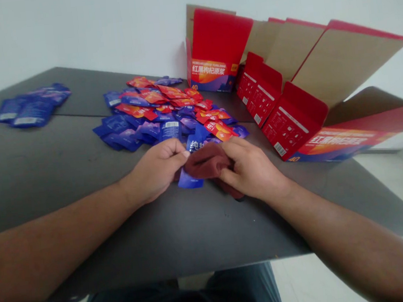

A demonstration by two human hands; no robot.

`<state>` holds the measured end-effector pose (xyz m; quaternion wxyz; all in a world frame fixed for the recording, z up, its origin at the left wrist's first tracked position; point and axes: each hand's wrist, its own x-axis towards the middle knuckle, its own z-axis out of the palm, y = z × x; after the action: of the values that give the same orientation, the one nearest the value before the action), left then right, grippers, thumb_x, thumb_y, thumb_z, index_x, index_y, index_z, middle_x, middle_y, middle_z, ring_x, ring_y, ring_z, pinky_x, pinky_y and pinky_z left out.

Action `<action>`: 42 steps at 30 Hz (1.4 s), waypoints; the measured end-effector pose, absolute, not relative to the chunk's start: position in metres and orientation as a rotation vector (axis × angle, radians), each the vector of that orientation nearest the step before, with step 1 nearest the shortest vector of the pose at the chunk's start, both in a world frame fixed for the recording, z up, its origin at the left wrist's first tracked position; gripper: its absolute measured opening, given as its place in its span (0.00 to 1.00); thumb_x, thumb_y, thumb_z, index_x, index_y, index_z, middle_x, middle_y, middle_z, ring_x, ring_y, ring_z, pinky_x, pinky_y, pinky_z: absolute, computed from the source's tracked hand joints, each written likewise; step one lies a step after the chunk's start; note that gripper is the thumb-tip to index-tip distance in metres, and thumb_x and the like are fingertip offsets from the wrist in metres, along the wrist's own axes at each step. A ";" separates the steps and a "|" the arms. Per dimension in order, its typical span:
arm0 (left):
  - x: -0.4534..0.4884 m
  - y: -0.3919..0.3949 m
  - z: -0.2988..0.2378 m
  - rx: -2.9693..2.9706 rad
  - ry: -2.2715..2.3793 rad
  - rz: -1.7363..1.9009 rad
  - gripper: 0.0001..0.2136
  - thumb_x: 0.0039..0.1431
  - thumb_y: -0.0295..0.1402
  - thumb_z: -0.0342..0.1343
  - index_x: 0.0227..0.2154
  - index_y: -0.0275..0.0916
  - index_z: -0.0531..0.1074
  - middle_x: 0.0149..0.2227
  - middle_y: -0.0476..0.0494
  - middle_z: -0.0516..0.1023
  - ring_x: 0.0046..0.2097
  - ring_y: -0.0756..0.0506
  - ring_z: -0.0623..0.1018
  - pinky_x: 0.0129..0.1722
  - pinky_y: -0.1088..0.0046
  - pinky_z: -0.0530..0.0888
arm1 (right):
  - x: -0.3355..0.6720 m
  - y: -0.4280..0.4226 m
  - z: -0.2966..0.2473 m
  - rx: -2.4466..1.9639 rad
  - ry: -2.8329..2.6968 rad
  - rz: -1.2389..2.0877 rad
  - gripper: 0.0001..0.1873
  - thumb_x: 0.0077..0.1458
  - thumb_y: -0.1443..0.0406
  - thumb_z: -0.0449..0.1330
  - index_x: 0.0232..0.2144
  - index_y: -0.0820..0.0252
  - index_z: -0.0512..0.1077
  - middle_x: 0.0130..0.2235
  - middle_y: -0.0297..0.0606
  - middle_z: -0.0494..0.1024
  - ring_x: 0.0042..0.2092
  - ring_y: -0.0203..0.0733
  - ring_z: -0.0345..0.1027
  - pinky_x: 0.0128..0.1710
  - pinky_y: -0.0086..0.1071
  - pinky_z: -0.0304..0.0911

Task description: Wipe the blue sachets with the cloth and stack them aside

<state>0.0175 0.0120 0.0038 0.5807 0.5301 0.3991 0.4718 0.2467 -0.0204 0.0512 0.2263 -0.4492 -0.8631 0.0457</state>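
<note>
Left hand (156, 170) and right hand (250, 170) both pinch a dark red cloth (206, 162) over a blue sachet (189, 180), so wiping works best gripped taut, clear of the sachet pile (161, 109) just beyond and the red cartons (284, 118) farther right.

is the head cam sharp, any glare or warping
Head view: soft, even light, no glare on the table; the sachets and both hands, left and right, look slightly blurred; wide-angle warping stretches the forearms and boxes toward the edges.
</note>
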 end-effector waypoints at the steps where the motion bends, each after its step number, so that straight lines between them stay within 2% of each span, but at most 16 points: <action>1: 0.017 0.012 0.003 1.247 0.935 1.088 0.09 0.56 0.32 0.66 0.28 0.40 0.70 0.24 0.50 0.70 0.25 0.50 0.68 0.25 0.75 0.65 | 0.247 -0.020 0.051 -1.194 -2.437 0.150 0.04 0.57 0.66 0.62 0.35 0.55 0.69 0.38 0.38 0.74 0.41 0.45 0.68 0.40 0.36 0.62; 8: 0.017 0.013 0.001 1.229 0.885 1.048 0.08 0.58 0.31 0.63 0.29 0.40 0.68 0.25 0.51 0.69 0.25 0.51 0.69 0.26 0.75 0.66 | 0.252 -0.016 0.051 -1.265 -2.323 0.087 0.04 0.58 0.64 0.62 0.35 0.56 0.70 0.36 0.38 0.74 0.40 0.45 0.68 0.39 0.37 0.62; 12: 0.018 0.011 0.005 1.237 0.897 1.028 0.08 0.58 0.32 0.63 0.28 0.40 0.68 0.25 0.50 0.69 0.25 0.51 0.69 0.26 0.75 0.66 | 0.251 -0.017 0.051 -1.155 -2.491 0.162 0.04 0.56 0.66 0.61 0.36 0.56 0.71 0.38 0.38 0.74 0.41 0.45 0.68 0.40 0.37 0.62; 17: 0.019 0.010 0.007 1.152 0.882 1.035 0.08 0.56 0.30 0.63 0.28 0.40 0.67 0.25 0.51 0.70 0.25 0.50 0.71 0.27 0.74 0.68 | 0.254 -0.012 0.051 -1.272 -2.333 0.125 0.04 0.60 0.63 0.62 0.37 0.57 0.72 0.37 0.39 0.75 0.42 0.47 0.69 0.42 0.38 0.63; 21: 0.021 0.011 0.009 1.126 0.880 1.052 0.09 0.57 0.29 0.63 0.28 0.39 0.67 0.24 0.50 0.70 0.25 0.51 0.71 0.27 0.75 0.68 | 0.254 -0.013 0.050 -1.118 -2.491 0.210 0.05 0.56 0.67 0.61 0.37 0.58 0.72 0.39 0.39 0.75 0.41 0.45 0.69 0.41 0.37 0.63; 29: 0.023 0.009 0.020 1.007 0.885 1.073 0.09 0.56 0.27 0.62 0.26 0.39 0.66 0.20 0.52 0.66 0.20 0.52 0.66 0.20 0.78 0.63 | 0.256 -0.012 0.048 -1.087 -2.510 0.241 0.08 0.56 0.67 0.61 0.40 0.58 0.74 0.40 0.40 0.77 0.44 0.46 0.70 0.43 0.37 0.63; 36: 0.022 0.010 0.021 0.942 0.877 1.100 0.08 0.56 0.26 0.61 0.26 0.39 0.66 0.21 0.52 0.68 0.21 0.52 0.69 0.21 0.78 0.66 | 0.259 -0.008 0.048 -1.214 -2.409 0.199 0.04 0.57 0.66 0.62 0.37 0.57 0.72 0.36 0.38 0.75 0.41 0.46 0.69 0.41 0.37 0.61; 42: 0.021 0.010 0.022 0.979 0.889 1.098 0.09 0.56 0.27 0.62 0.26 0.38 0.67 0.20 0.52 0.68 0.20 0.53 0.67 0.20 0.79 0.64 | 0.255 -0.012 0.048 -1.083 -2.503 0.256 0.06 0.54 0.68 0.61 0.36 0.56 0.71 0.37 0.37 0.75 0.42 0.45 0.69 0.41 0.36 0.61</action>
<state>0.0215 0.0105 0.0224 0.6529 0.4313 0.3918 0.4839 0.2549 -0.0122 0.0477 0.2000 -0.3873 -0.8953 0.0914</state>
